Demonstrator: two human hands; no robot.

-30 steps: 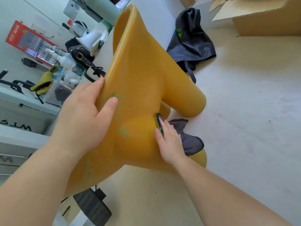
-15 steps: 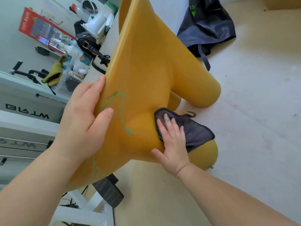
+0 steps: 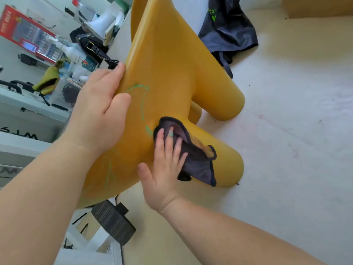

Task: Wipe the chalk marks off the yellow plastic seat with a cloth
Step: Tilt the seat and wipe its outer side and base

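Pale floor (image 3: 286, 131) all round, bit scuffed. Nearest: right hand (image 3: 164, 169), fingers (image 3: 160, 144) straight and spread, pressing dark cloth (image 3: 196, 161) flat on yellow seat (image 3: 172, 64), not clutching it; rest of cloth flops off past fingertips. Green chalk marks (image 3: 142, 104) curve just left of those fingers, fainter scribble lower down. Left hand (image 3: 99, 111) beyond marks, fingers wrapped over seat edge, thumb on face, gripping. Seat tipped, stubby legs on floor. Far past fingertips: dark garment (image 3: 229, 31), cardboard box (image 3: 321, 6).
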